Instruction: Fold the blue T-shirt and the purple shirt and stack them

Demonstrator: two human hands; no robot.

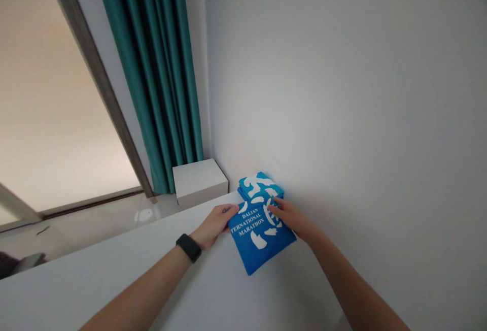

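Note:
A folded blue cloth (258,244) with white marks and the printed words "DALIAN", "TERNATIONAL" and "MARATHON" is held between my two hands. My left hand (218,224), with a black watch on its wrist, pinches the left edge, thumb on top. On the right side, my right hand (291,217) grips the cloth with its fingers over the printed face. Just behind it lies a folded blue-and-white cloth stack (261,185) on the white surface, against the wall. Whether the held cloth touches the stack or the surface below, I cannot tell.
The white surface (114,280) runs along the wall (323,92). A white box-shaped piece (200,181) stands in the corner beyond it, below a green curtain (160,67). A framed glass panel (68,107) is at the left, and dark items (23,262) lie at the lower left.

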